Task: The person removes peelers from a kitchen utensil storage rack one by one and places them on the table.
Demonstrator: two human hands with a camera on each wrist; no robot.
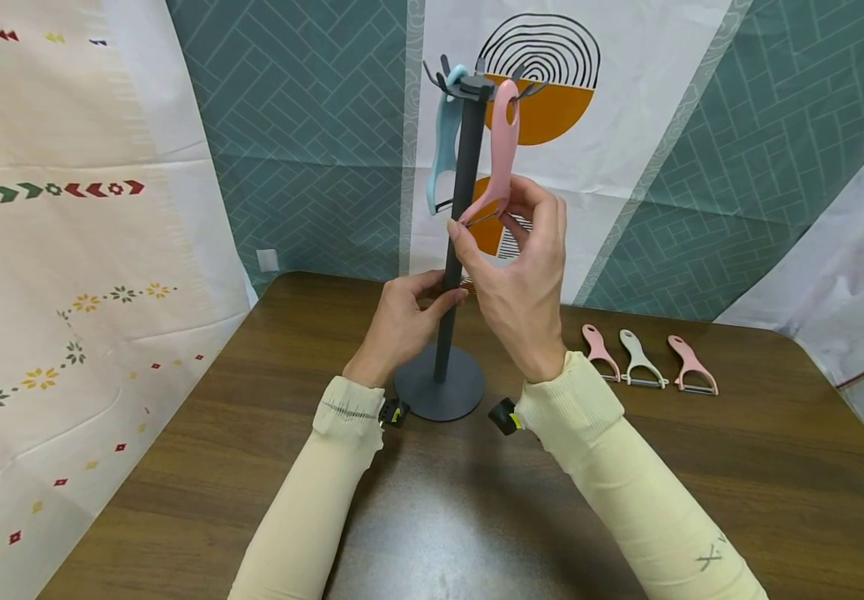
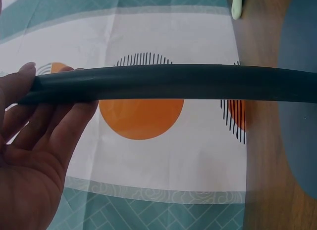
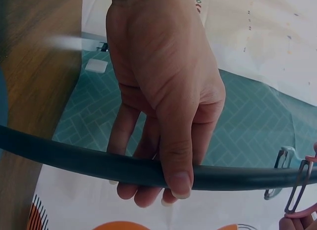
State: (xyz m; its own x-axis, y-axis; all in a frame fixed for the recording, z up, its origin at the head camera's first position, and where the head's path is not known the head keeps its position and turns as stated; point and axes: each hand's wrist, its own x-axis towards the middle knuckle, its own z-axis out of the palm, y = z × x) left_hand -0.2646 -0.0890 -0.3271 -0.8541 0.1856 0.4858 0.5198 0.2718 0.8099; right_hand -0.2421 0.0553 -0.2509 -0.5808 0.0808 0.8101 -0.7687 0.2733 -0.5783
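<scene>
A dark grey stand [image 1: 469, 142] with a round base [image 1: 420, 392] and several hooks at its top stands upright on the table. My left hand [image 1: 405, 321] grips its pole around mid-height, thumb in front and fingers behind, as the left wrist view also shows. With thumb and fingers, my right hand [image 1: 529, 275] pinches a pink peeler [image 1: 504, 146] by its blade end. The peeler's handle points up, its hole at a hook on the right side. A light blue peeler [image 1: 446, 137] hangs from a hook on the left of the pole.
Right of the stand, a pink peeler [image 1: 595, 346], a pale green peeler [image 1: 636, 354] and another pink peeler [image 1: 690, 362] lie in a row on the wooden table [image 1: 626, 467]. Patterned cloth [image 1: 312, 150] hangs behind the table, and a cream cloth [image 1: 87, 250] hangs at left.
</scene>
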